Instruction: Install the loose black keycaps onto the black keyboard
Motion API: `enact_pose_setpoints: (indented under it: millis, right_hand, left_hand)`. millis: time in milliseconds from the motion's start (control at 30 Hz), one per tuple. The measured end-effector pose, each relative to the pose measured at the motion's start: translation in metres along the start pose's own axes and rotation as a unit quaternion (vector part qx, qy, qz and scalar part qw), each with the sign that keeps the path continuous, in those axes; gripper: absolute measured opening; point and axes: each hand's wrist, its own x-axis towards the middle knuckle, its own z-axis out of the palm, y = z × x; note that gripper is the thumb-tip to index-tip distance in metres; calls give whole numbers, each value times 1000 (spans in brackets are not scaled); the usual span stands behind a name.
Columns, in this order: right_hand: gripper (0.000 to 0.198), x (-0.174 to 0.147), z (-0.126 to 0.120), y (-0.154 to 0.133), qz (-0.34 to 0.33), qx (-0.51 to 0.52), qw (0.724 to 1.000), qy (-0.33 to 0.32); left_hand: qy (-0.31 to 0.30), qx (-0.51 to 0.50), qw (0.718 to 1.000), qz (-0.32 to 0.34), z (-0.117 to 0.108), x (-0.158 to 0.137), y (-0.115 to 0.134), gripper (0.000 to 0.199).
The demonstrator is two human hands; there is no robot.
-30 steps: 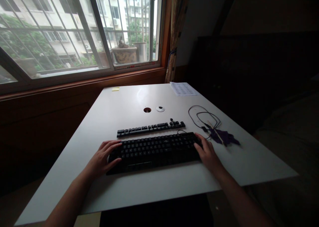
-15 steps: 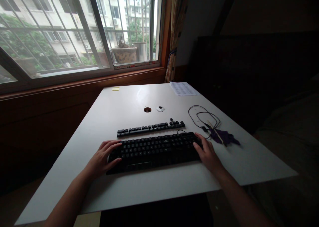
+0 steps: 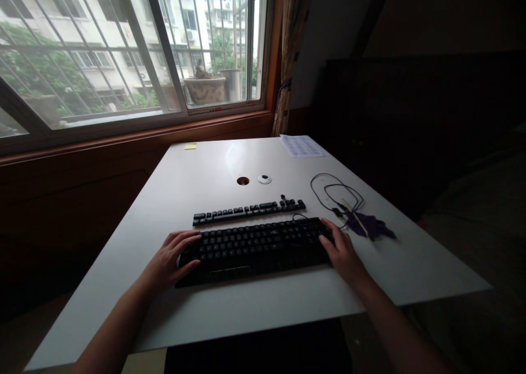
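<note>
A black keyboard (image 3: pixel 250 248) lies on the white table, its front strip bare of keys. My left hand (image 3: pixel 175 256) grips its left end, with the thumb on the front and the fingers over the back corner. At the right end, my right hand (image 3: pixel 339 248) holds the keyboard in the same way, thumb on top and fingers round the far edge. Just behind the keyboard runs a row of loose black keycaps (image 3: pixel 246 212), set out in lines. The undersides of both hands are hidden.
Right of the keyboard lie a coiled black cable (image 3: pixel 324 174), a purple cloth (image 3: pixel 380 227) and a thin stick (image 3: pixel 357 219) across it. Farther back are a round table hole (image 3: pixel 243 181), a white ring cover (image 3: pixel 264 179), printed paper (image 3: pixel 303 146) and a yellow note (image 3: pixel 190 146).
</note>
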Motion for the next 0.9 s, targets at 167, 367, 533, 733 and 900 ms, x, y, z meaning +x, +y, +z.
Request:
enact_pose_setpoints:
  millis: [167, 367, 533, 733, 900]
  right_hand:
    - [52, 0, 0, 0, 2, 6, 1000, 2]
    - [54, 0, 0, 0, 10, -7, 1000, -4]
    - [54, 1, 0, 0, 3, -9, 1000, -4]
    - [54, 0, 1, 0, 3, -13, 1000, -5]
    - [55, 0, 3, 3, -14, -20, 1000, 4]
  left_hand:
    - [1, -1, 1000, 3, -1, 0, 1, 60]
    - [-7, 1, 1000, 2, -1, 1, 1, 61]
    - [-6, 1, 1000, 3, -1, 0, 1, 61]
    - [-9, 3, 1000, 6, 0, 0, 0, 61]
    - [-3, 6, 1000, 5, 0, 0, 0, 61]
